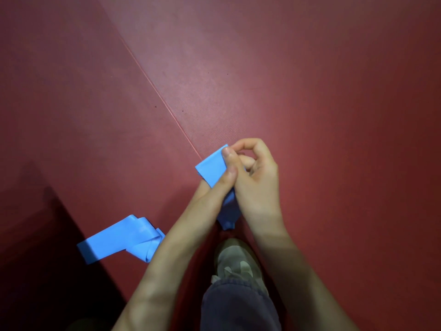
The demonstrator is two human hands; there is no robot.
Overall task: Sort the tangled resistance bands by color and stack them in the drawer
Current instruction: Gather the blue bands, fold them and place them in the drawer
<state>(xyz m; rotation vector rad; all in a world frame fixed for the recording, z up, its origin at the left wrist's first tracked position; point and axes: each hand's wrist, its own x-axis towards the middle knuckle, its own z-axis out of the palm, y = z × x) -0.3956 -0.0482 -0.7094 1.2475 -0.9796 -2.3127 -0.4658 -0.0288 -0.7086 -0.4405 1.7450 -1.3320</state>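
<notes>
A blue resistance band point(212, 168) is held above a dark red mat, folded into a flat wad. My left hand point(214, 189) grips it with the thumb pressed along its right edge. My right hand point(256, 177) pinches the band's top corner with curled fingers. A short tail of the same band hangs down between my wrists. A second stretch of blue band point(124, 238) lies loosely looped on the mat at lower left, partly hidden behind my left forearm; whether it joins the held band is hidden. No drawer is in view.
The dark red mat point(286, 80) fills the view, with a seam point(155, 89) running diagonally from the top centre toward my hands. My shoe point(238, 259) and trouser leg stand on the mat below my hands. A dark shadow covers the lower left corner.
</notes>
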